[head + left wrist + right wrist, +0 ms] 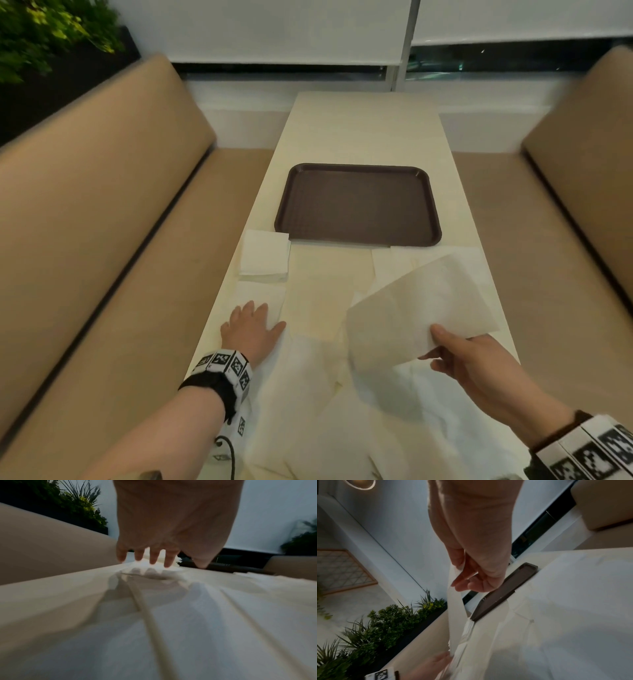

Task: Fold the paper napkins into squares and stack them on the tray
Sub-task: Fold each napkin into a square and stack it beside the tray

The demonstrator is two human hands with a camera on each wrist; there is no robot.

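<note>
My right hand [442, 346] pinches the near corner of a white paper napkin [421, 308] and holds it lifted above the table, its sheet tilted. The right wrist view shows thumb and fingers on that napkin [455, 601] as it hangs down. My left hand [251, 327] lies flat with fingers spread on a napkin at the table's left edge [263, 298]; in the left wrist view the fingertips [152, 559] hover just over the paper. A stack of folded square napkins [265, 255] sits beside the near left corner of the dark brown tray [358, 205], which holds nothing.
Several unfolded napkins [329, 394] overlap across the near part of the cream table [363, 126]. Tan padded benches [102, 212] flank the table on both sides. A plant [41, 31] stands at the far left. A window wall closes the far end.
</note>
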